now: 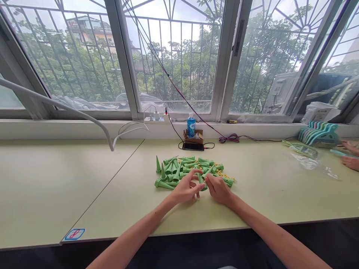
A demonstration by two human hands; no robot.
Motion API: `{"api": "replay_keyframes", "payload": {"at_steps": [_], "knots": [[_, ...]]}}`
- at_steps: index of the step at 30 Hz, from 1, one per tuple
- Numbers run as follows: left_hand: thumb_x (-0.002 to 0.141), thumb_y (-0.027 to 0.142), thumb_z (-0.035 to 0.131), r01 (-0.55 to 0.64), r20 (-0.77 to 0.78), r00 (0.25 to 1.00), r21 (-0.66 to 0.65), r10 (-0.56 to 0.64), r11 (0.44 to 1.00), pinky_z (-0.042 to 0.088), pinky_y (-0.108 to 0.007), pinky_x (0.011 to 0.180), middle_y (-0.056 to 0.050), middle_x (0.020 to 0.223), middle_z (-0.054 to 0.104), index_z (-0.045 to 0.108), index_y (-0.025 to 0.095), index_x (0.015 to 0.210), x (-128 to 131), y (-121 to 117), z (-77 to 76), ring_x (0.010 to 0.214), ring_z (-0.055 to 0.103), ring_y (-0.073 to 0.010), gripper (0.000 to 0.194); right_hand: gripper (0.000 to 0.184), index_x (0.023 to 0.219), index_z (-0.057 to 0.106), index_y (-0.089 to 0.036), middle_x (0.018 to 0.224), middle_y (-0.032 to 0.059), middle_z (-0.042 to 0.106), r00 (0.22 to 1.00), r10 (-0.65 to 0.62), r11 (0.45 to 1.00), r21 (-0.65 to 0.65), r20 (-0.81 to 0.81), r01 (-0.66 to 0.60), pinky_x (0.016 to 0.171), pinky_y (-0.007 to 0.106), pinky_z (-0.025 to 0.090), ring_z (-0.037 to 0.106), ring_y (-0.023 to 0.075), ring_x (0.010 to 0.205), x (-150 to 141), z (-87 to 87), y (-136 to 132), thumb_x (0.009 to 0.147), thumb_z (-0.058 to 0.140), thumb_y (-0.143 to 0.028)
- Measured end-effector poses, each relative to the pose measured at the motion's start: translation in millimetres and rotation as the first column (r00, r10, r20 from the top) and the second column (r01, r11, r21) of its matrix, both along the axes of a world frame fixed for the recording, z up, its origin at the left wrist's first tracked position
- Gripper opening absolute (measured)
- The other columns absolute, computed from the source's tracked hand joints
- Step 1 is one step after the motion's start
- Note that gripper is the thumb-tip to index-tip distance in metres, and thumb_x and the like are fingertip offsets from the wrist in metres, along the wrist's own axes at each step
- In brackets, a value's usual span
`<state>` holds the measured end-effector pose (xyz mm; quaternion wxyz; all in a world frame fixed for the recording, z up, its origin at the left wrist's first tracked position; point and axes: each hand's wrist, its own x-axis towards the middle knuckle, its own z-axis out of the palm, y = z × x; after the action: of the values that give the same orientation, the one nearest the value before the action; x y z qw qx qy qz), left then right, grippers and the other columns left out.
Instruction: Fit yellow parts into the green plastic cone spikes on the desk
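Near the table's front, my left hand [185, 188] grips one green plastic spike [201, 181] between thumb and fingers, its wide ribbed end low. Close against it on the right, my right hand [218, 188] is closed in a pinch at the spike's side. A bit of yellow shows by those fingertips, but what they hold is mostly hidden. Just beyond both hands lies a heap of similar hollow green spikes [176, 170], a few standing point up on the left. Small yellow pieces [224, 175] are scattered among them, mainly to the right.
Behind the heap lie a phone [193, 147] on a cable and a small cardboard box [198, 139] with a blue bottle [191, 126]. A white bent arm [95, 121] reaches over the left side. Teal hangers [318, 133] and another person's hands [350, 155] are at far right.
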<state>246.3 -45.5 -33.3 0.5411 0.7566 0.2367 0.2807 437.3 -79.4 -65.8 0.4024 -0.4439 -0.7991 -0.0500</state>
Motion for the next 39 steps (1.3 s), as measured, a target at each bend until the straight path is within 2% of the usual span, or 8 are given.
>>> {"api": "replay_keyframes", "payload": {"at_steps": [6,17,21,23,26,29,33,39], "knots": [[0.085,0.031,0.061,-0.109,-0.085,0.985,0.382,0.153,0.918,0.047,-0.020,0.052,-0.002,0.097,0.060,0.043,0.026,0.132,-0.6,-4.3,0.3,0.055,0.057,-0.0076,0.051,0.029,0.077,0.042,-0.021,0.057,-0.0021,0.050,1.000,-0.006,0.999,-0.053,0.028,0.007,0.050,0.026,0.025,0.040,0.0116,0.044,0.2,-0.9,1.2,0.102,0.029,-0.025],[0.088,0.028,0.057,-0.121,-0.116,0.973,0.472,0.198,0.873,0.048,-0.024,0.059,-0.004,0.102,0.064,0.034,0.031,0.144,1.0,-7.9,-0.8,0.059,0.056,-0.0104,0.061,0.032,0.072,0.044,-0.020,0.054,-0.0025,0.048,0.998,-0.063,0.997,-0.034,-0.002,0.063,0.049,0.026,0.024,0.039,0.0116,0.043,-0.1,-3.2,4.4,0.101,0.031,-0.025],[0.090,0.031,0.056,-0.174,-0.046,0.976,0.426,0.213,0.888,0.049,-0.023,0.056,-0.009,0.126,0.056,0.031,0.032,0.144,3.2,-6.9,-2.3,0.055,0.053,-0.0062,0.059,0.034,0.070,0.044,-0.021,0.052,-0.0025,0.047,0.985,-0.162,0.987,0.011,-0.061,0.163,0.049,0.027,0.025,0.038,0.0119,0.043,0.5,-4.0,5.7,0.101,0.032,-0.026],[0.090,0.035,0.055,-0.207,-0.016,0.973,0.386,0.230,0.899,0.048,-0.022,0.054,-0.009,0.126,0.055,0.034,0.030,0.140,4.3,-5.7,-1.8,0.054,0.053,-0.0055,0.054,0.035,0.069,0.043,-0.021,0.051,-0.0030,0.044,0.976,-0.194,0.980,0.024,-0.098,0.198,0.049,0.027,0.025,0.036,0.0119,0.042,0.8,-4.1,6.2,0.102,0.032,-0.027],[0.092,0.044,0.052,-0.263,0.012,0.962,0.309,0.273,0.914,0.043,-0.020,0.046,-0.006,0.107,0.060,0.048,0.022,0.124,5.8,-3.0,0.1,0.048,0.048,-0.0044,0.039,0.036,0.069,0.041,-0.022,0.052,-0.0035,0.041,0.968,-0.209,0.976,0.030,-0.136,0.215,0.049,0.026,0.025,0.036,0.0118,0.043,0.9,-3.6,6.2,0.103,0.031,-0.029],[0.093,0.053,0.046,-0.261,0.025,0.965,0.194,0.261,0.946,0.034,-0.018,0.039,0.001,0.077,0.058,0.056,0.017,0.103,7.0,0.9,0.7,0.040,0.043,-0.0040,0.038,0.035,0.069,0.039,-0.022,0.053,-0.0035,0.042,0.974,-0.184,0.981,0.036,-0.130,0.190,0.050,0.026,0.026,0.037,0.0118,0.044,0.3,-2.1,4.5,0.103,0.030,-0.028],[0.093,0.059,0.042,-0.203,0.077,0.976,-0.007,0.203,0.979,0.026,-0.016,0.032,0.006,0.053,0.051,0.052,0.018,0.088,8.3,5.6,-2.0,0.032,0.036,-0.0048,0.042,0.034,0.070,0.037,-0.022,0.054,-0.0037,0.043,0.994,-0.101,0.992,0.067,-0.042,0.103,0.052,0.026,0.026,0.036,0.0112,0.045,-1.2,1.7,0.2,0.103,0.031,-0.026],[0.090,0.066,0.039,-0.101,0.097,0.988,-0.186,0.121,0.977,0.020,-0.015,0.025,0.005,0.044,0.055,0.045,0.019,0.086,9.0,4.6,-0.7,0.022,0.034,-0.0065,0.048,0.032,0.069,0.036,-0.021,0.056,-0.0038,0.042,0.998,-0.031,0.991,0.132,0.054,0.024,0.052,0.026,0.024,0.034,0.0108,0.047,-2.7,4.2,-3.3,0.101,0.034,-0.020]]}}
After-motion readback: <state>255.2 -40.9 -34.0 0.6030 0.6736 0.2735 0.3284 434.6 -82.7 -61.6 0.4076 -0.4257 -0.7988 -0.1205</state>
